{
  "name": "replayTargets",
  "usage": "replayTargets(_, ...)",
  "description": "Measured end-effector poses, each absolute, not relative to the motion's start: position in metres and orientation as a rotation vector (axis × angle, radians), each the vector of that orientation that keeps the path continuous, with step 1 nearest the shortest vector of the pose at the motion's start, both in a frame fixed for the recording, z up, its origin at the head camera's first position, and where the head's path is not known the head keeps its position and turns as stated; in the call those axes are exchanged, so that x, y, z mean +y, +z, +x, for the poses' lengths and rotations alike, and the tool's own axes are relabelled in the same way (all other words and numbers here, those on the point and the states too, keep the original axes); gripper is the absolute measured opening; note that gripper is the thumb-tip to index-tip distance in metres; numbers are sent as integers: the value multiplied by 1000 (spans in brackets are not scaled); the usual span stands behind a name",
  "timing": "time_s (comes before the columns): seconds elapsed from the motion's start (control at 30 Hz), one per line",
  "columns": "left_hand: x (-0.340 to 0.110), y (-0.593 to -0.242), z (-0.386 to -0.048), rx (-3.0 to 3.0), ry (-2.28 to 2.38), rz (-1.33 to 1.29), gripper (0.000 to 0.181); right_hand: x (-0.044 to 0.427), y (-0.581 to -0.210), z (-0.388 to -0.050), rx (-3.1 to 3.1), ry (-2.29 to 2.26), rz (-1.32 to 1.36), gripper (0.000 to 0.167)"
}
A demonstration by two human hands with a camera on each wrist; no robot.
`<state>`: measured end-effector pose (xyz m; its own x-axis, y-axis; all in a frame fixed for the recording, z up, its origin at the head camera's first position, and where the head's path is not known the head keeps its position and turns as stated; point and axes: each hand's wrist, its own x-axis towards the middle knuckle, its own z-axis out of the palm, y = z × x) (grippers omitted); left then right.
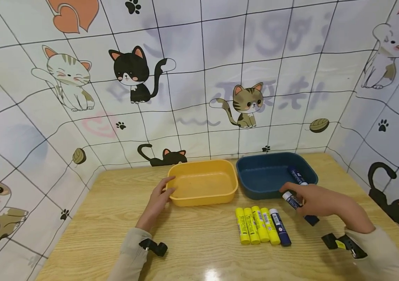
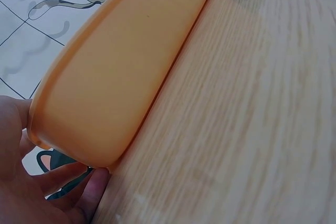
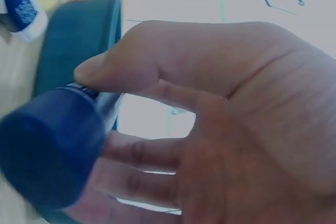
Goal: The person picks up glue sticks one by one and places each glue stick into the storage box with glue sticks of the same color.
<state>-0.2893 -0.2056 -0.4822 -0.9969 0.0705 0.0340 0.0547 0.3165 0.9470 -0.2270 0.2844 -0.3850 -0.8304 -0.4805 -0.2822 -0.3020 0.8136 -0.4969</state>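
Note:
My right hand (image 1: 320, 201) pinches a dark blue glue stick (image 1: 292, 200) with a white cap, tilted beside the front right of the blue tray (image 1: 260, 191). In the right wrist view, the blue base of this glue stick (image 3: 52, 150) faces the camera, thumb on one side and fingers on the other. Another blue glue stick (image 1: 297, 175) leans inside the blue tray at its right end. My left hand (image 1: 158, 199) grips the left end of the yellow tray (image 1: 203, 201), fingers at its rim. The left wrist view shows this hand (image 2: 31, 182) around the tray's corner.
Several yellow glue sticks (image 1: 251, 225) lie side by side on the wooden table (image 1: 192, 242), with one blue glue stick (image 1: 280, 227) at their right. Behind the trays stands a wall covering (image 1: 192, 89) with printed cats; it also closes in both sides.

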Motion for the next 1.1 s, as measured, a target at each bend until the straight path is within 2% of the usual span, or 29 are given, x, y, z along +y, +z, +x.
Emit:
replayTargets(0.33,-207,-482,-290,2546,1825,120,46,290,-371,-227,2795,-680,-614,59)
replayTargets(0.6,-207,-483,-290,2548,1823,126,46,290,-369,-229,3001,-684,-552,85)
replayTargets(0.87,-208,-483,-288,2556,1813,120,45,287,-369,-230,3043,-711,-535,69)
replayTargets(1.1,-206,-484,-290,2560,1820,122,46,288,-372,-232,3076,-695,-504,65)
